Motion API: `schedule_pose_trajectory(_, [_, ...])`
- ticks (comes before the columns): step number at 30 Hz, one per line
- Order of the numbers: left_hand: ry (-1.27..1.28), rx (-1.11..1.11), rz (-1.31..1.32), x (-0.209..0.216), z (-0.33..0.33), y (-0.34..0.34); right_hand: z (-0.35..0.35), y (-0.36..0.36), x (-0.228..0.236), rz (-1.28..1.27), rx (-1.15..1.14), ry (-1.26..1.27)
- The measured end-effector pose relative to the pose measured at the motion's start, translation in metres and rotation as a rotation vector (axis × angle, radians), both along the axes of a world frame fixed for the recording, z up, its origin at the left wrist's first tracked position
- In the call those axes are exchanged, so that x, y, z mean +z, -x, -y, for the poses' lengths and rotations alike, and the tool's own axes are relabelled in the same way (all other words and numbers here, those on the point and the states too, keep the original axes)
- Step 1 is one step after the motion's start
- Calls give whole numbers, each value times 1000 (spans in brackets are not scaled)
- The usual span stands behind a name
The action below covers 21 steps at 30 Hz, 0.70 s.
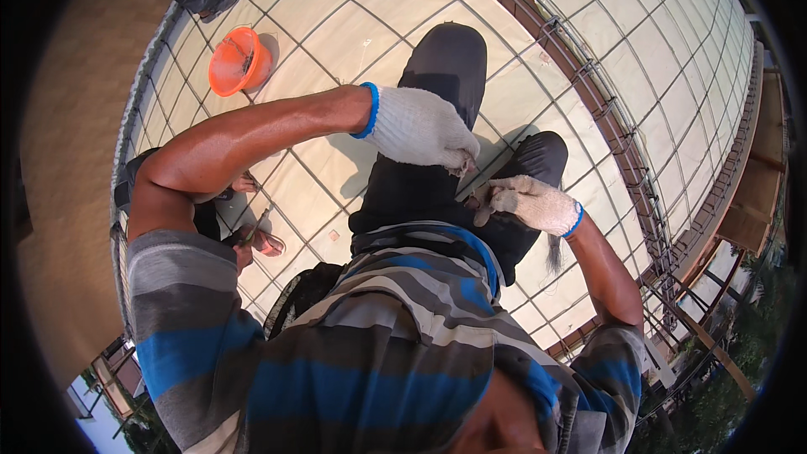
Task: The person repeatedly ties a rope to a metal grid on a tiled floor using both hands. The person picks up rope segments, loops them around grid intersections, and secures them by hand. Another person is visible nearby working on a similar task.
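My left hand (427,133), in a whitish knit glove with a blue cuff, is over my dark trousers with its fingertips pinched together. What it pinches, if anything, is too small to make out. My right hand (535,203), in a matching glove, is closed near my right knee, its fingertips close to the left ones. A bundle of thin dark wires (554,254) sticks out below it, fanned at the end; the rest is hidden by the hand. Under me spreads a grid of steel bars (315,29) over pale sheeting.
An orange bucket (238,63) stands on the grid at upper left. A long reinforcing cage (607,109) runs along the right. Another person's sandalled feet (225,2) are at the top left; more feet (267,241) show beneath my left arm. Wooden boards (751,193) edge the far right.
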State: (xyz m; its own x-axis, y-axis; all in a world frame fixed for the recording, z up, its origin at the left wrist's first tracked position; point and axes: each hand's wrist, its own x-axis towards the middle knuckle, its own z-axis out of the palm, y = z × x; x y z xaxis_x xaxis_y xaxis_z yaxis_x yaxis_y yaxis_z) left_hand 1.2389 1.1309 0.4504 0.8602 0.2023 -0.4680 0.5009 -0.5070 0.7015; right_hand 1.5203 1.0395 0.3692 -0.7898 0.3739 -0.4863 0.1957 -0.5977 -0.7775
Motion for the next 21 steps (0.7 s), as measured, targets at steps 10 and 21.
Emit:
schedule_pose_trajectory(10, [-396, 188, 2, 113, -68, 0, -72, 17, 71, -278, -488, -197])
schedule_pose_trajectory(21, [-652, 537, -11, 72, -86, 76, -181, 84, 93, 264, -25, -1107])
